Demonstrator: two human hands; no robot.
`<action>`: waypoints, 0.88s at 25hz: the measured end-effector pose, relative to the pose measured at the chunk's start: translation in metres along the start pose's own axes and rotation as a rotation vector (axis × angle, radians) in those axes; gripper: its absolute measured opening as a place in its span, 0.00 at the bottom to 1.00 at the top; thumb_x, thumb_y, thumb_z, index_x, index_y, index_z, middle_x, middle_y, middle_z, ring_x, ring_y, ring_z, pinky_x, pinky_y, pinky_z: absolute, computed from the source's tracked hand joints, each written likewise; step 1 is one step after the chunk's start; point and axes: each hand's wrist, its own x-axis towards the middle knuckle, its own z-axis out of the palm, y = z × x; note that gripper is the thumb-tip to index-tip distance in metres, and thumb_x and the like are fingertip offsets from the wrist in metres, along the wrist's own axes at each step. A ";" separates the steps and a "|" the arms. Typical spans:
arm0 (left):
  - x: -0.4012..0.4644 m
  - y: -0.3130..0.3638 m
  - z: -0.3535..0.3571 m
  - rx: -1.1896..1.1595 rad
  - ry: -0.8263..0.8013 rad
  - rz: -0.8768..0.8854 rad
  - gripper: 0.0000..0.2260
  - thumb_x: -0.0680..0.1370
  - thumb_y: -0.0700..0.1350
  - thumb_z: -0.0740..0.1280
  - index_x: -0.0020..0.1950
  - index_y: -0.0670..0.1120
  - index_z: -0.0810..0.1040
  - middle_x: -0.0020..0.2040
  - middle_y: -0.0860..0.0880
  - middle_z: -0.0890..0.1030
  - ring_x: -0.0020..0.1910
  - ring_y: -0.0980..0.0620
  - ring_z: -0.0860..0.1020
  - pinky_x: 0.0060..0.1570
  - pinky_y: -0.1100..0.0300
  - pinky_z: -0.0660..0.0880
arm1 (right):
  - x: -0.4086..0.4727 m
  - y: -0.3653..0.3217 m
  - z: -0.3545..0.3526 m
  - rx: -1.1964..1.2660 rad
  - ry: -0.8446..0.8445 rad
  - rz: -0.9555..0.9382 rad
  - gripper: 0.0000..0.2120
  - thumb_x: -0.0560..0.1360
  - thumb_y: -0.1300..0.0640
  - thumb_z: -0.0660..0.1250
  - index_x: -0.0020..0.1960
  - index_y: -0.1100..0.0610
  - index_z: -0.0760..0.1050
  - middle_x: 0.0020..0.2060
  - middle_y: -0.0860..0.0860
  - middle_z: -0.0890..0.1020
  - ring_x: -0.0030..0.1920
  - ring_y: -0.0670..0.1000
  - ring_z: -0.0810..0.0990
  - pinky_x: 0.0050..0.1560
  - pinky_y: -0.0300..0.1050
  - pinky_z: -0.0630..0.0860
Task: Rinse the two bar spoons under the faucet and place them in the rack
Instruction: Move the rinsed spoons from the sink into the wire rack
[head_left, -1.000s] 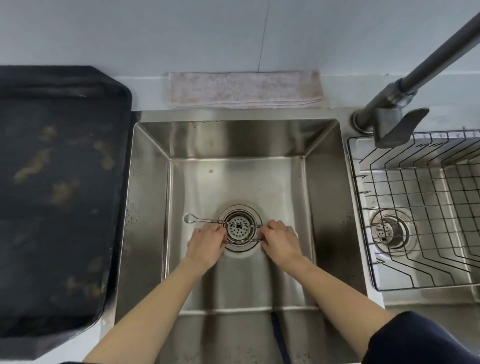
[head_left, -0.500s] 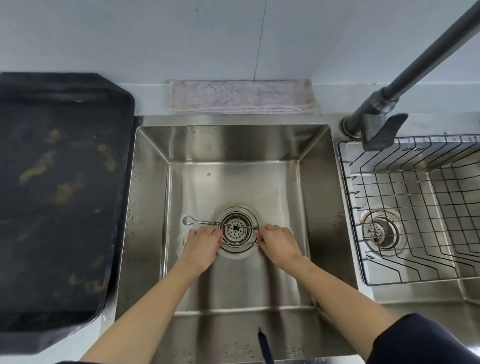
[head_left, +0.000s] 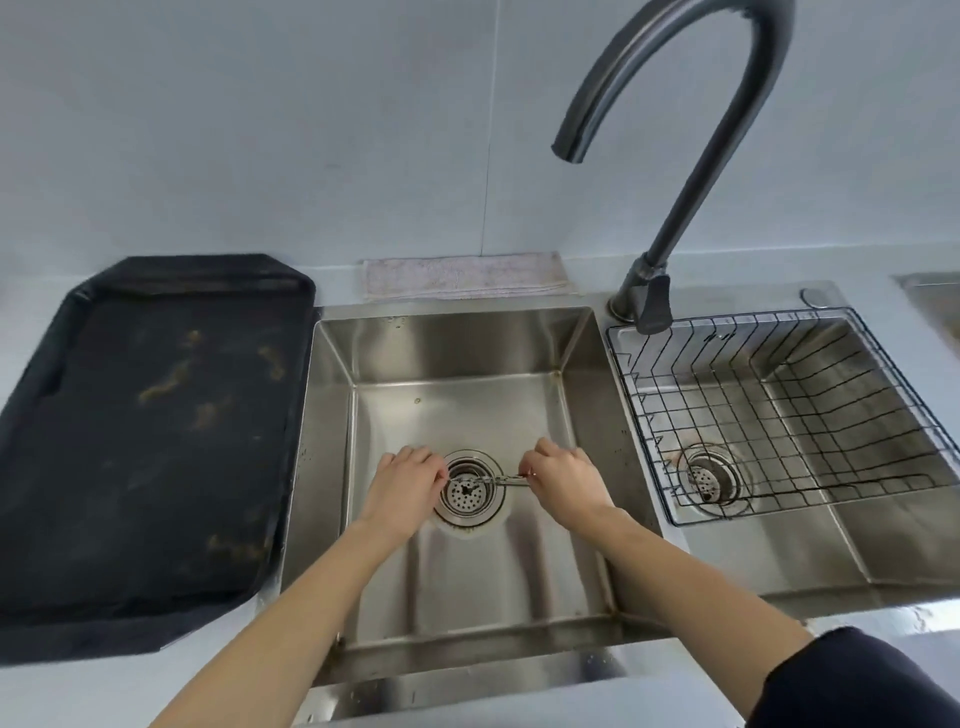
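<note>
Both hands are down at the bottom of the left sink basin (head_left: 332, 415), either side of the round drain strainer (head_left: 469, 491). L hand (head_left: 405, 488) is curled, fingertips pinched together at the strainer's left edge; what it grips is hidden under the fingers, so can't tell if it has a spoon. R hand (head_left: 563, 480) is curled too, thumb & forefinger pinched on the end of a thin metal bar spoon (head_left: 501, 480), which lies roughly level across the strainer between the two hands. Only one thin stem is clear; a 2nd spoon can't be made out.

Forearms reach in from the bottom edge; a dark sleeve (head_left: 857, 680) shows at the R elbow.

Further out: dark gooseneck faucet (head_left: 691, 171) rises between the basins, spout over the left basin, no water visible. R basin holds a black wire rack (head_left: 779, 415). A black stained tray (head_left: 145, 431) sits left of the sink. A folded pale cloth (head_left: 462, 275) lies behind the basin vs. the wall.
</note>
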 end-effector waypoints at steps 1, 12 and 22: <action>-0.004 0.002 -0.006 0.003 0.024 0.019 0.10 0.79 0.46 0.57 0.57 0.46 0.74 0.58 0.48 0.77 0.60 0.47 0.72 0.60 0.56 0.64 | -0.006 -0.001 -0.006 -0.005 0.029 0.009 0.13 0.78 0.63 0.56 0.59 0.58 0.74 0.58 0.55 0.76 0.56 0.60 0.76 0.61 0.49 0.68; -0.019 0.049 -0.037 -0.092 0.183 0.119 0.09 0.78 0.44 0.60 0.54 0.44 0.76 0.53 0.47 0.78 0.54 0.47 0.75 0.50 0.56 0.72 | -0.055 0.026 -0.039 -0.110 0.329 0.014 0.14 0.56 0.71 0.76 0.38 0.58 0.79 0.34 0.53 0.81 0.32 0.54 0.81 0.28 0.37 0.62; 0.016 0.176 -0.027 -0.126 0.281 0.131 0.09 0.78 0.43 0.60 0.53 0.44 0.77 0.52 0.46 0.78 0.55 0.47 0.75 0.50 0.53 0.74 | -0.084 0.152 -0.079 -0.061 0.411 0.009 0.11 0.71 0.72 0.63 0.50 0.61 0.76 0.46 0.58 0.79 0.46 0.60 0.78 0.33 0.44 0.65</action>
